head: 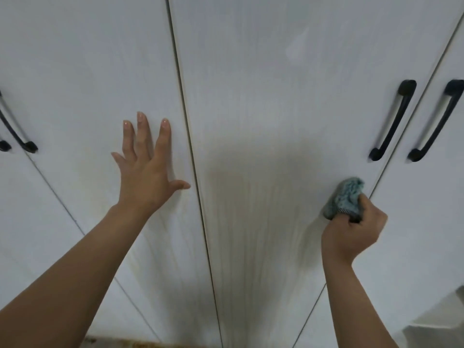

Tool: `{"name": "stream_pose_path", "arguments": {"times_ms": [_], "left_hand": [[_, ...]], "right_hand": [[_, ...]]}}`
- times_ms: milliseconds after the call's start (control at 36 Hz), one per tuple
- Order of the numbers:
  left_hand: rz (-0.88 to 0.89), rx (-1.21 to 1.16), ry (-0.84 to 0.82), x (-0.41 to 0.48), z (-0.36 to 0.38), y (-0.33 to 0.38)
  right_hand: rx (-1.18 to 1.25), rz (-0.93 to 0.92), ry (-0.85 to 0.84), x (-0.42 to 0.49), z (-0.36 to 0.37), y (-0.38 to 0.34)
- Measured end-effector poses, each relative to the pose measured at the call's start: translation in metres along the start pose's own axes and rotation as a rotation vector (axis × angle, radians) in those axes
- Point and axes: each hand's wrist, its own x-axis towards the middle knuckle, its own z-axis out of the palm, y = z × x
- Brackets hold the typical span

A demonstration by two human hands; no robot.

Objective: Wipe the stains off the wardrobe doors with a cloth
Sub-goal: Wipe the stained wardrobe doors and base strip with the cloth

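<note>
White wardrobe doors fill the view. My left hand lies flat, fingers spread, on the left-centre door, close to its right edge. My right hand is closed around a crumpled blue-green cloth and presses it against the right-centre door, near that door's right edge and below its black handle. Faint brownish streaks run down both doors beneath my hands. A paler smear shows high on the right-centre door.
Black bar handles sit on the far-right door and on the far-left door. A narrow dark gap separates the two middle doors. A white object's corner juts in at the lower right. Brownish floor shows at the bottom.
</note>
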Motion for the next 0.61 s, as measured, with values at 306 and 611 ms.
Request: {"name": "stream_pose_path", "arguments": {"times_ms": [306, 611], "left_hand": [[0.033, 0.055, 0.053, 0.0, 0.006, -0.004], [0.055, -0.006, 0.102, -0.002, 0.011, -0.013]], "right_hand": [[-0.177, -0.291, -0.339, -0.049, 0.005, 0.002], [-0.151, 0.134, 0.061, -0.041, 0.039, -0.048]]}}
